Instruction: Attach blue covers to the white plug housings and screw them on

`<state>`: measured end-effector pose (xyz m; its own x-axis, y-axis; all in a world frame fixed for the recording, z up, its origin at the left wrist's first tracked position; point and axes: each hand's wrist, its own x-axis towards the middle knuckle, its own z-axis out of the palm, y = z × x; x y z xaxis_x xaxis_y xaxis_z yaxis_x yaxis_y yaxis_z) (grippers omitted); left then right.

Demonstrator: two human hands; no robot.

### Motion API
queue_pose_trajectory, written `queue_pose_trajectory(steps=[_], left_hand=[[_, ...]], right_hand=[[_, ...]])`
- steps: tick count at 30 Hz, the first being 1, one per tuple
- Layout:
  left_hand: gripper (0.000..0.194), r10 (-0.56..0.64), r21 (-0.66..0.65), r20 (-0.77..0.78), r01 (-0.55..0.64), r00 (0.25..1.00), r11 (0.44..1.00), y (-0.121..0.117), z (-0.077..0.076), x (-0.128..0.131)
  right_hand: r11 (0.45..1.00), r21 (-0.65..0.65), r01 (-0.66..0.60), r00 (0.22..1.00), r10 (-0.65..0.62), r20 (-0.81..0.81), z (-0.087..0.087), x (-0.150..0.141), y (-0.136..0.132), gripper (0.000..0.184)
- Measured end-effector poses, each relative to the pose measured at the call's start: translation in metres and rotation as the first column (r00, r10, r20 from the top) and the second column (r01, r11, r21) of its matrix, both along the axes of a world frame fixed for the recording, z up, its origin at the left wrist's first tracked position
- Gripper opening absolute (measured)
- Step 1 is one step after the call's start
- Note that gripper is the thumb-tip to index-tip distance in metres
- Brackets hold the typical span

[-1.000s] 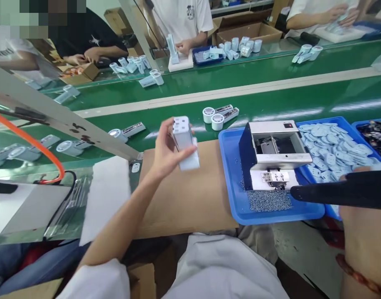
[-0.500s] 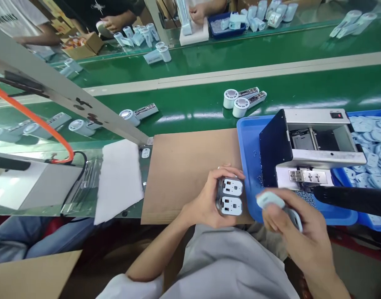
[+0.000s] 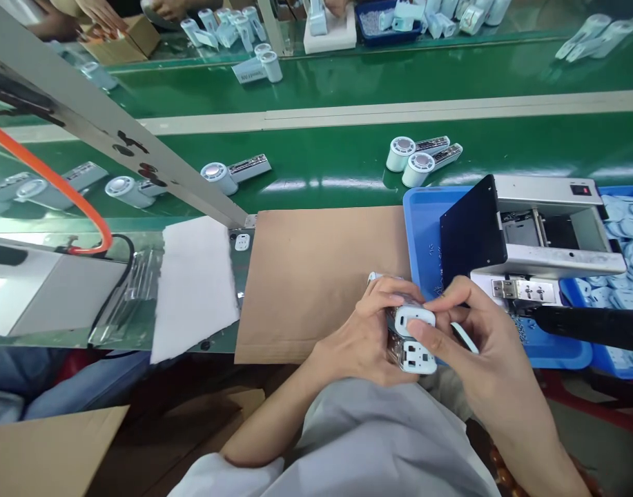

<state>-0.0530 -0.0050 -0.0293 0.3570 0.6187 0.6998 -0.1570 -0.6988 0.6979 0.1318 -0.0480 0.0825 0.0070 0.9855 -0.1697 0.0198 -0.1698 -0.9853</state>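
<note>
My left hand (image 3: 365, 335) is wrapped round two pale device bodies, their end faces turned toward my right hand. The nearer body (image 3: 420, 358) shows a bare end face with small slots and holes. Against the end of the other lies a white oval end cap (image 3: 414, 319), pinched between the thumb and fingers of my right hand (image 3: 484, 352). A second white cap (image 3: 464, 337), seen edge-on, is tucked in the same palm. Both hands are over the cardboard's right front corner; fingers hide much of the bodies.
Cardboard (image 3: 321, 269) covers the bench beside a blue tray (image 3: 422, 214) bearing a screw feeder (image 3: 559, 259). White caps fill a bin (image 3: 627, 269) at right. Round-headed devices (image 3: 420, 166) lie on the green conveyor (image 3: 326, 166). A metal post (image 3: 155, 162) slants at left; co-workers' hands (image 3: 101, 14) show beyond.
My right hand has moved left and brought one cap onto an end face. My left hand, still round the bodies, has shifted slightly right in view.
</note>
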Motion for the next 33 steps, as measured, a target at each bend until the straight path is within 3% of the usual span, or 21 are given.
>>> queue_pose_trajectory(steps=[2,6,9,12,16,19,23,28,33], left_hand=[[0.113,0.019,0.016,-0.009,-0.019,1.000,1.000,-0.002,0.002,0.002],[0.101,0.044,0.018,-0.042,-0.043,0.998,0.999,-0.001,0.006,0.003],[0.091,0.049,0.012,-0.028,-0.049,0.998,0.999,0.003,0.007,0.000],[0.083,0.040,-0.011,0.012,-0.040,0.999,0.999,0.007,0.006,-0.002],[0.068,0.061,-0.013,0.073,-0.060,0.995,0.998,0.011,0.005,0.005],[0.067,0.084,-0.011,0.021,-0.084,0.996,0.996,0.013,0.006,0.012],[0.071,0.062,-0.022,-0.027,-0.063,0.998,0.998,0.012,0.006,0.014],[0.107,0.067,0.024,0.001,-0.067,0.998,0.997,0.014,0.000,0.015],[0.091,0.069,0.024,-0.017,-0.068,0.997,0.997,0.016,-0.002,0.020]], right_hand=[[0.999,-0.014,0.039,0.999,-0.039,0.003,-0.001,-0.001,-0.006,0.050],[0.992,-0.121,-0.014,0.971,-0.016,-0.240,-0.008,-0.007,0.001,0.067],[0.999,-0.045,0.008,0.961,-0.020,-0.274,-0.016,-0.013,0.011,0.068],[0.997,0.055,0.055,0.968,-0.040,-0.246,-0.018,-0.010,0.013,0.057],[0.989,0.133,0.066,0.978,-0.038,-0.205,-0.014,0.014,0.004,0.021],[0.982,0.191,-0.005,0.992,0.029,-0.119,-0.007,0.032,-0.006,0.008],[0.940,0.304,-0.153,0.983,0.113,0.145,0.008,0.035,-0.008,0.010],[0.904,0.365,-0.223,0.937,0.095,0.337,0.021,0.027,0.001,0.015],[0.843,0.438,-0.312,0.896,0.108,0.430,0.017,0.026,-0.006,0.028]])
